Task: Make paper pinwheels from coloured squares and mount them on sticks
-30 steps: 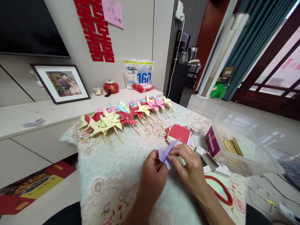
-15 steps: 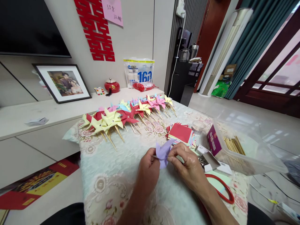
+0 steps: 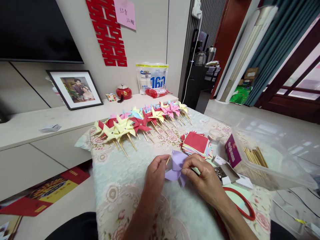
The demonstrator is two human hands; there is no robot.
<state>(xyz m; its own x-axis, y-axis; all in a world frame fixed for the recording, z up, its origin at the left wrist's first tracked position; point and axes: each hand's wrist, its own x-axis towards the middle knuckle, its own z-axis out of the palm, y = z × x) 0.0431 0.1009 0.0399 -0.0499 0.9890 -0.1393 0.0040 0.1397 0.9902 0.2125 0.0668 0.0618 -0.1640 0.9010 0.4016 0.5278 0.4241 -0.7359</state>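
A purple paper pinwheel [image 3: 178,160] with folded blades is pinched at its centre by the thumb and fingertips of my right hand [image 3: 203,175]. My left hand [image 3: 156,171] is closed on a thin wooden stick [image 3: 168,160], whose end shows above the fingers just left of the paper. The lower stick is hidden by the hand, and I cannot tell whether it touches the pinwheel. A stack of coloured paper squares [image 3: 196,142] lies beyond my right hand. Beside that hand is a small open box of metal pins [image 3: 220,173].
Several finished pinwheels on sticks [image 3: 125,128] lie across the table's far side. At right, a clear plastic bin [image 3: 275,173] contains wooden sticks [image 3: 255,156]. A red looped handle [image 3: 247,206] rests near my right forearm. A round clear container [image 3: 215,135] stands by the paper stack.
My left hand has come off the purple paper, and a wooden stick now shows in its fingers. More of the pinwheel's blades are visible. The whole view has shifted slightly.
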